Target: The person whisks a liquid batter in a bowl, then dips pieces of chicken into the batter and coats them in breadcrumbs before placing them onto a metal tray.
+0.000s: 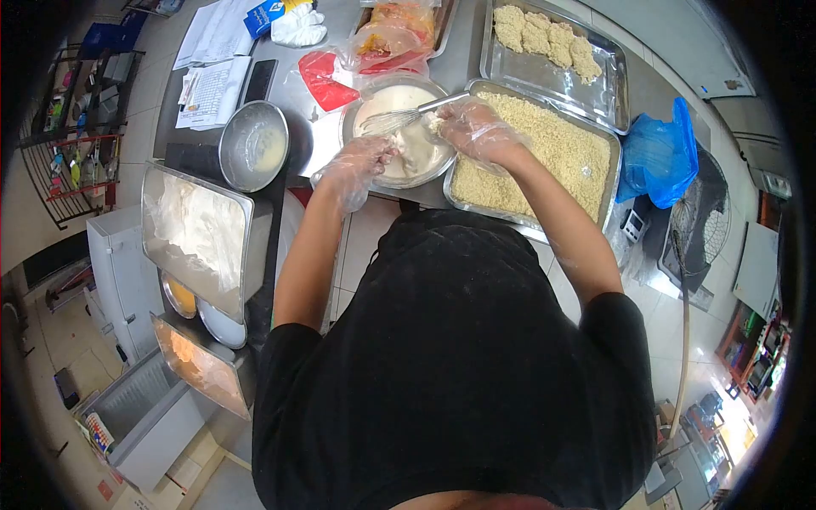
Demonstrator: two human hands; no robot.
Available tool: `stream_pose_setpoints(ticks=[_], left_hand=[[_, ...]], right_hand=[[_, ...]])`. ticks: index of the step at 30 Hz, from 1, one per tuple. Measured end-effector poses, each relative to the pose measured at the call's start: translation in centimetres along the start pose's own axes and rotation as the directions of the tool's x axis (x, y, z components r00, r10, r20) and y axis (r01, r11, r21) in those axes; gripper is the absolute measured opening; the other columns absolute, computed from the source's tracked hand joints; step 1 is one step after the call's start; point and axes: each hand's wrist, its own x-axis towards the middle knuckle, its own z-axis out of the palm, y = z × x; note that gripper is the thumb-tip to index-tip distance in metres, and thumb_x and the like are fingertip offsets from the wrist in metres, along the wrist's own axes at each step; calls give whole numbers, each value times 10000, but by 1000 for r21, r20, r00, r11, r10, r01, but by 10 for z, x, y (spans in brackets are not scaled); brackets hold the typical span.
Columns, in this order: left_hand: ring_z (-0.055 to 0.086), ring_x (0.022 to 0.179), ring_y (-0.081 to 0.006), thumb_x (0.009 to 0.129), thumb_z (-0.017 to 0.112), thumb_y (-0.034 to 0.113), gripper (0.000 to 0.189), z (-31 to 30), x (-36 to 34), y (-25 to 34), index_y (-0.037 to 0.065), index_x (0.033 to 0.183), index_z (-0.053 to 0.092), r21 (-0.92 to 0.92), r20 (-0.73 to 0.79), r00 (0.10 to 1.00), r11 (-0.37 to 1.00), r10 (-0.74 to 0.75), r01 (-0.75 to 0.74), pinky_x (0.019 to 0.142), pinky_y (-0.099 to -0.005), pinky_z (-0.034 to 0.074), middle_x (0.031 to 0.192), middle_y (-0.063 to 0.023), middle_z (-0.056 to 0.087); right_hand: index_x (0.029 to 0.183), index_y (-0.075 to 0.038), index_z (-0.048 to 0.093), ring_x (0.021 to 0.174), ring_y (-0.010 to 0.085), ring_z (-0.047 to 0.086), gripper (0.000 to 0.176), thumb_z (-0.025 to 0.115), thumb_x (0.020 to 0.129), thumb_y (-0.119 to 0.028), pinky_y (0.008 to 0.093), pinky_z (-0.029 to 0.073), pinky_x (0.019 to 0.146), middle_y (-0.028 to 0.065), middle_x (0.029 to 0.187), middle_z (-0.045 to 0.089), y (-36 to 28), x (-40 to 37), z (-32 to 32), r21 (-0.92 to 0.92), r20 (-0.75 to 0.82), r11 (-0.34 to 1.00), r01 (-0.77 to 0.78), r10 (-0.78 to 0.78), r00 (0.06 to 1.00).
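Observation:
A metal bowl (347, 127) of pale, creamy batter (408, 157) stands before me, with a wire whisk (389, 121) lying across it. My left hand (364, 163), in a clear plastic glove, is over the bowl's near left side, its fingers curled together. Also gloved, my right hand (474, 129) is at the bowl's right side, close to the whisk's handle, with batter-smeared fingers bent inward. What either hand pinches is too small to make out. A white, batter-coated lump shows in the bowl between them. Right of the bowl is a tray (455, 195) of pale crumbs (552, 157).
Behind the crumbs, another tray (608, 98) holds several crumb-coated pieces (546, 41). A blue plastic bag (659, 157) sits at right. On the left are a smaller metal bowl (253, 146), a deep pan of white powder (195, 229) and papers (212, 89). Bagged orange food (395, 34) lies behind.

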Motion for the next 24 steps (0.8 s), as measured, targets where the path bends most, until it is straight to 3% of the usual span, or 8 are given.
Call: stream_pose_setpoints(ticks=[2,5,8,16,18,21,24], left_hand=[[487,709,-76,1004,573,181,185,9,-18,19,7,1056,609,-208,-42,998,977,-56,46,595,-197,401,881,-31,617],[480,694,-68,1003,574,166,193,27,-47,42,-14,1067,599,-324,-65,997,944,40,-59,580,-179,386,871,-36,607],[464,673,-55,994,588,163,188,29,-53,57,-16,1044,613,-346,-61,997,936,46,-65,578,-178,385,830,-8,582],[480,683,-46,979,628,202,225,24,-101,106,-14,1040,648,-283,-73,973,932,217,-229,599,-176,394,831,5,594],[501,717,-53,977,639,202,227,23,-101,102,-11,1055,644,-295,-152,960,916,236,-272,617,-183,404,847,-4,605],[520,752,-69,973,651,188,230,9,-74,76,-17,1074,628,-373,-57,983,910,173,-181,641,-194,427,878,-22,620],[538,784,-85,977,644,169,236,5,-58,52,-29,1103,611,-471,3,987,871,160,-140,667,-200,444,910,-38,629]], right_hand=[[1169,-15,657,1039,368,643,379,641,895,-277,426,495,934,223,1108,671,5,2,5,-167,-24,977,137,-143,989],[1182,-17,648,1037,375,643,388,638,903,-287,434,495,937,215,1102,673,5,1,8,-159,-69,962,221,-234,970],[1169,-13,652,1027,361,649,376,625,907,-282,422,501,926,209,1082,677,-21,0,-6,-39,-14,992,122,-123,992],[1130,-17,673,941,312,673,341,609,910,-270,408,510,856,207,1026,688,-85,-9,-43,-26,-41,993,115,-116,992],[1116,-17,677,920,308,674,334,611,909,-272,411,510,840,207,1007,688,-85,-8,-40,-1,-68,993,114,-114,991],[1091,-12,674,898,309,669,329,613,904,-275,419,507,825,207,974,681,-72,-1,-26,-89,-82,979,182,-190,978],[1063,-7,668,897,342,658,322,606,894,-274,441,498,831,210,961,674,-55,6,-7,25,-17,997,73,-73,997]])
